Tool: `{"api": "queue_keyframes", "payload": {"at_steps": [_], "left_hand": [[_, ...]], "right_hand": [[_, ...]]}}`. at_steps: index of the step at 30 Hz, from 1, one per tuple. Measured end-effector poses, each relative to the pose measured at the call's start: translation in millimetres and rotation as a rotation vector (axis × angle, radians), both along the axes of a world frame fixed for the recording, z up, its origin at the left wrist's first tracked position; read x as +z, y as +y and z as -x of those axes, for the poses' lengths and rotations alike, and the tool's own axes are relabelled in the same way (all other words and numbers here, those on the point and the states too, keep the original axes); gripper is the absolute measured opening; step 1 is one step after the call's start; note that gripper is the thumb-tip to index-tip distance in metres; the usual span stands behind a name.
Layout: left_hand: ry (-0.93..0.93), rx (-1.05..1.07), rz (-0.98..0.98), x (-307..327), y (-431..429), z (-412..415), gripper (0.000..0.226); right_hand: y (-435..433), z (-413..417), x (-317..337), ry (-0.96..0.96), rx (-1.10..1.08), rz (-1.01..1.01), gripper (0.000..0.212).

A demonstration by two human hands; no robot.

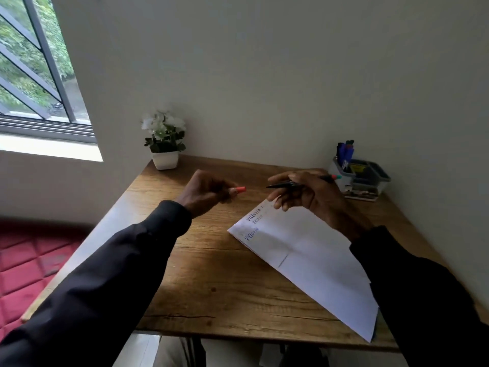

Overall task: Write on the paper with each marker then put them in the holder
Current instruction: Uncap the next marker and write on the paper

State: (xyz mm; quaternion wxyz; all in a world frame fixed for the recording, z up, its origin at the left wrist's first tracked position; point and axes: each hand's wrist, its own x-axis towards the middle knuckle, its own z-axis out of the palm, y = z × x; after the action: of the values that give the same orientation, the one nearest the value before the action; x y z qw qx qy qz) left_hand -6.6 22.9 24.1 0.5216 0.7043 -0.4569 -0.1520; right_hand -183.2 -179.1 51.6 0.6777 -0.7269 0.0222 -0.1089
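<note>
My right hand [304, 194] grips a black marker [284, 184] held level above the table, its bare tip pointing left and a red-and-green end sticking out to the right. My left hand [209, 193] pinches the marker's red cap [239, 189], a short gap away from the tip. A white paper [312, 260] lies slanted on the wooden table [211, 282] below my right hand, with three lines of writing at its far left corner. The holder [361, 178], a grey compartmented organiser, stands at the back right with several markers upright in it.
A small white pot of white flowers [164, 144] stands at the table's back left against the wall. A window lies to the far left, and a red quilted cushion [29, 263] sits below the table's left edge.
</note>
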Motion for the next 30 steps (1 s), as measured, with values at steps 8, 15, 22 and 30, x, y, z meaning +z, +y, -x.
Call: {"api": "queue_keyframes", "payload": {"at_steps": [8,15,22,30], "left_hand": [[0.002,-0.132,-0.171,-27.6,-16.3,-5.5,0.013],[0.039,-0.179,-0.219,-40.6,-19.8,-10.4,0.012],[0.072,-0.22,-0.21,-41.4,-19.6,-13.8,0.017],[0.1,-0.236,-0.216,-43.3,-24.2,-18.2,0.016]], "right_hand": [[8.2,-8.3,-50.0,0.068,-0.242,0.231,0.012],[7.4,-13.9,-79.4,0.03,-0.232,0.185,0.007],[11.6,-12.9,-88.5,-0.02,-0.278,0.299,0.006],[9.6,-13.4,-90.5,-0.024,-0.286,0.366,0.008]]}}
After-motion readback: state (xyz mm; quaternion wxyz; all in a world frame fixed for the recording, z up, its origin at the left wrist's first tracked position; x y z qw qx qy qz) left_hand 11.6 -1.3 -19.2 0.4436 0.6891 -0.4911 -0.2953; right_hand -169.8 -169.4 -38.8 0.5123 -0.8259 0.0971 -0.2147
